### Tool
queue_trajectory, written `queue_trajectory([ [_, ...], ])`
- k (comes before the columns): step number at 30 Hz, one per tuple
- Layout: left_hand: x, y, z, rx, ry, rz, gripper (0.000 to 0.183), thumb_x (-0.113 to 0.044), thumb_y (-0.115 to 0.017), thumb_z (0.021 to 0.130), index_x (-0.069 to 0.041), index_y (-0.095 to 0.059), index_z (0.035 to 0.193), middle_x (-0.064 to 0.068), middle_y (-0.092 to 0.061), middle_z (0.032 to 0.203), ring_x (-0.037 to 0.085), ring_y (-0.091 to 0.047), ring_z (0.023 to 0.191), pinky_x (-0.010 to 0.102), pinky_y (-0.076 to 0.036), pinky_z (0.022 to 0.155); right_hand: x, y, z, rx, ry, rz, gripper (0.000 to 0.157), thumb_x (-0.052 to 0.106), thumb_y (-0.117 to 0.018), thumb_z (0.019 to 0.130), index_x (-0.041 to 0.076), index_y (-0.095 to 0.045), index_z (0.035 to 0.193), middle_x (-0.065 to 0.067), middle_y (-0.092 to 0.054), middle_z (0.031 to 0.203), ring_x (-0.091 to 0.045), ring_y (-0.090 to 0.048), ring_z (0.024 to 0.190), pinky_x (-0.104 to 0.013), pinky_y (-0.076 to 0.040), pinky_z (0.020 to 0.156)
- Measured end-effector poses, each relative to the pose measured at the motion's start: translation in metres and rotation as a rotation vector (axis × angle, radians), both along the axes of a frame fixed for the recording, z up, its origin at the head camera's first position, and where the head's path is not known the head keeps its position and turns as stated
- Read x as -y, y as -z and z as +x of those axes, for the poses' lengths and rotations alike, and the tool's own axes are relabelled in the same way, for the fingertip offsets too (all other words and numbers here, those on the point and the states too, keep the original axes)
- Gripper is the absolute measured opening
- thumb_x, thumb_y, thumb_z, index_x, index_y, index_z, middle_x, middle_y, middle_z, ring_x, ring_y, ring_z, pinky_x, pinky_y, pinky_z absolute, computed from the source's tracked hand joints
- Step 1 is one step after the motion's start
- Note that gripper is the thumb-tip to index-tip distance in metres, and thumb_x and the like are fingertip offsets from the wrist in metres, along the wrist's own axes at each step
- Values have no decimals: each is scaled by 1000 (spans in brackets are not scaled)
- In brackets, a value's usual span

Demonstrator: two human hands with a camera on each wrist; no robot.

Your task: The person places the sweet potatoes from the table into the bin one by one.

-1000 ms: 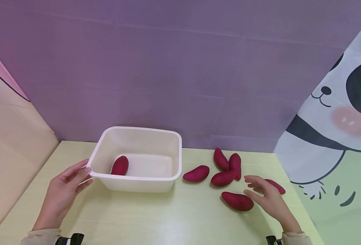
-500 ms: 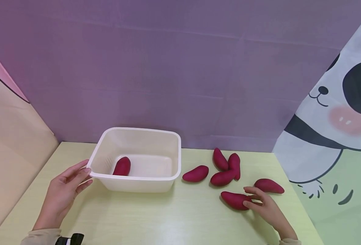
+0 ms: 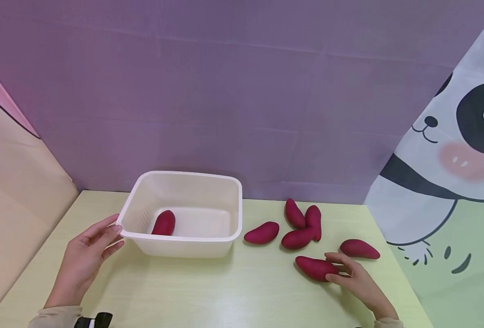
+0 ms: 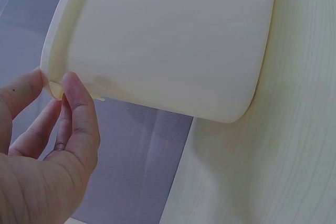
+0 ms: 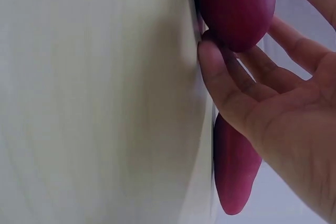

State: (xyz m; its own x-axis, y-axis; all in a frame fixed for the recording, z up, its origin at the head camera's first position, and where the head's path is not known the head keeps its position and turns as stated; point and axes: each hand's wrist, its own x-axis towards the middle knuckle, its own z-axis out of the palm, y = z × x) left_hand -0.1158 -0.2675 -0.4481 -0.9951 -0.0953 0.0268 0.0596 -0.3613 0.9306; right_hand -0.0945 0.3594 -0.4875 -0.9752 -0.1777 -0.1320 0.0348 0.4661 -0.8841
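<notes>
My left hand point(image 3: 84, 262) pinches the left corner of the rim of a white plastic basin point(image 3: 180, 247); the left wrist view shows thumb and fingers on either side of the basin rim point(image 4: 55, 40). One reddish-purple sweet potato lies inside at the left. On the table, my right hand point(image 3: 354, 278) has its thumb and fingers around the right end of a sweet potato point(image 3: 313, 268), which still lies flat. Up close in the right wrist view, the sweet potato's end point(image 5: 236, 11) sits between them. Part of that end is hidden by the fingers.
A single sweet potato point(image 3: 359, 249) lies just right of my right hand. Several more lie farther back, including one point(image 3: 261, 233) beside the basin and a touching cluster point(image 3: 297, 239). A purple cloth wall point(image 3: 242, 100) closes the table's back edge.
My right hand has moved down and slightly left onto the end of the nearest sweet potato and closed around it. My left hand stays on the basin rim.
</notes>
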Motion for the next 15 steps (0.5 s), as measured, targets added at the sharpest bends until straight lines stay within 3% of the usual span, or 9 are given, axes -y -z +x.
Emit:
queue_trajectory([
  [9, 0, -2, 1, 13, 4, 4, 35, 1, -66, 96, -12, -71, 127, 1, -69, 100, 13, -71, 88, 27, -62, 79, -7, 8, -2, -1, -53, -32, 56, 13, -75, 92, -2, -51, 141, -24, -53, 139, -14, -60, 111, -25, -54, 87],
  [15, 1, -2, 1, 14, 6, 9, 35, 2, -66, 95, -12, -71, 127, 1, -69, 100, 14, -71, 88, 27, -62, 79, -6, 8, -2, 11, -17, -38, 54, 11, -75, 91, -3, -53, 139, -23, -54, 137, -15, -59, 112, -25, -54, 88],
])
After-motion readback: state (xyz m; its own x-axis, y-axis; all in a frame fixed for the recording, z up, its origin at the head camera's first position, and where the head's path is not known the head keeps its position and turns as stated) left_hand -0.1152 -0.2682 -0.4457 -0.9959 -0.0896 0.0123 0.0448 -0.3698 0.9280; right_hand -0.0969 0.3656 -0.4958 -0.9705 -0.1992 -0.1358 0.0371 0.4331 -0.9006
